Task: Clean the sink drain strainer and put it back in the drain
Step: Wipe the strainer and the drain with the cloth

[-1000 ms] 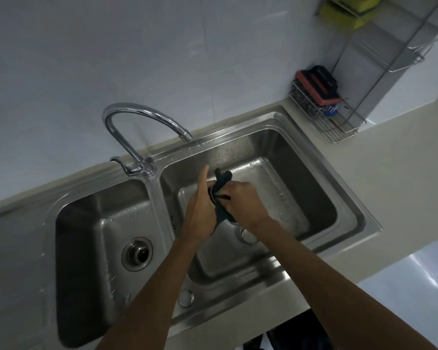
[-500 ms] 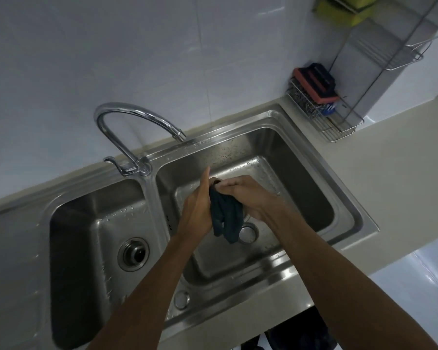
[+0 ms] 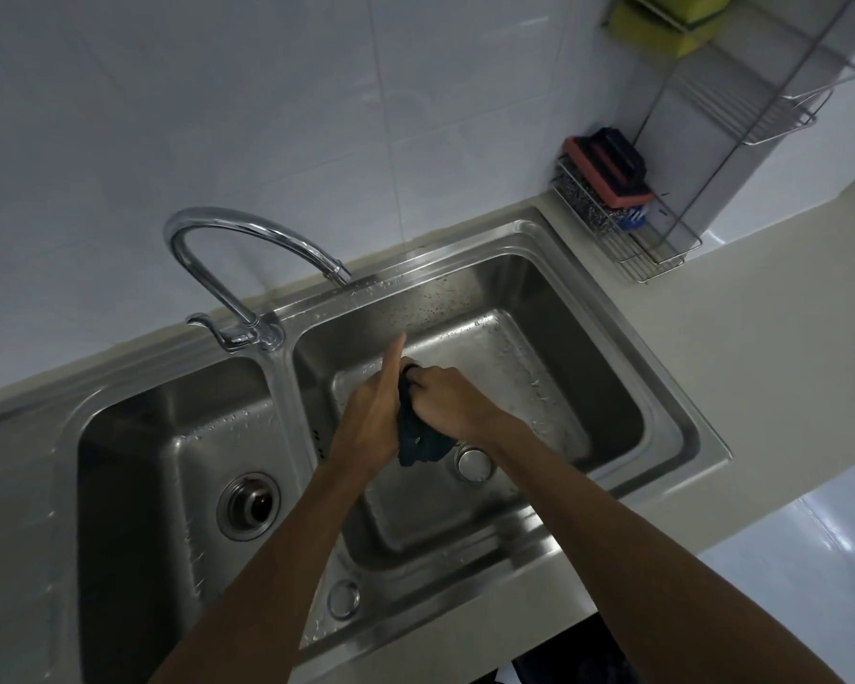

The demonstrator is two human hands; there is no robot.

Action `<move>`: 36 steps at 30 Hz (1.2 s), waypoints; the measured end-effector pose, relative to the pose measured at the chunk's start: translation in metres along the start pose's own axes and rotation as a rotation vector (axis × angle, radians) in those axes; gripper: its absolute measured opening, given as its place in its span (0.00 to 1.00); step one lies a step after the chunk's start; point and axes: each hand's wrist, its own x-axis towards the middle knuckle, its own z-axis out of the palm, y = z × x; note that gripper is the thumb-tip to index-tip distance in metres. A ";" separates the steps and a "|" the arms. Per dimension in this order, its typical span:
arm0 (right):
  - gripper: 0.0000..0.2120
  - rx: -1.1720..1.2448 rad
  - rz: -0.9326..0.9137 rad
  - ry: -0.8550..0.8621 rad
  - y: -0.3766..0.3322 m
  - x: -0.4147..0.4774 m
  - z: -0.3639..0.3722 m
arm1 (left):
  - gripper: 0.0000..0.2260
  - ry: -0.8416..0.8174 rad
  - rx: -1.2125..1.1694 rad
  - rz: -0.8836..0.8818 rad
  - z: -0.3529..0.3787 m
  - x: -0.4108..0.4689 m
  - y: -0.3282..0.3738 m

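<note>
Dim, bluish cast; wide-angle bending at edges.

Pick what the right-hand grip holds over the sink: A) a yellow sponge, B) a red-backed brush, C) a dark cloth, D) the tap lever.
C: the right-hand grip has its fingers curled round a dark cloth, held against the left-hand grip above the right basin.
</note>
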 end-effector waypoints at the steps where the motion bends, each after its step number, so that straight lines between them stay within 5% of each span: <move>1: 0.14 0.040 0.031 -0.026 0.002 0.001 -0.001 | 0.38 0.017 0.003 0.015 0.002 -0.001 -0.003; 6: 0.18 0.400 0.163 -0.045 0.019 -0.004 -0.001 | 0.34 -0.045 -0.161 -0.121 0.015 -0.019 -0.011; 10: 0.18 0.629 0.293 0.327 0.025 -0.004 -0.010 | 0.43 0.125 -0.372 -0.415 0.017 -0.018 -0.019; 12: 0.15 1.070 0.445 0.442 0.037 -0.001 -0.020 | 0.42 0.228 -0.494 -0.464 0.018 -0.018 -0.012; 14: 0.19 1.452 0.484 0.342 0.041 -0.004 -0.016 | 0.39 0.316 -0.656 -0.549 0.021 -0.015 -0.002; 20: 0.20 1.449 0.461 0.332 0.003 0.003 0.017 | 0.40 0.369 -1.212 -0.802 0.031 -0.005 0.034; 28: 0.15 1.430 0.611 0.149 0.005 -0.009 0.015 | 0.34 0.301 -0.647 -0.517 0.026 -0.013 0.018; 32: 0.13 1.379 0.640 0.125 0.008 -0.021 0.016 | 0.35 0.334 -0.510 -0.645 0.021 0.000 -0.016; 36: 0.13 1.531 0.500 0.262 0.026 -0.021 -0.016 | 0.38 0.171 -0.330 -0.762 0.030 -0.002 -0.037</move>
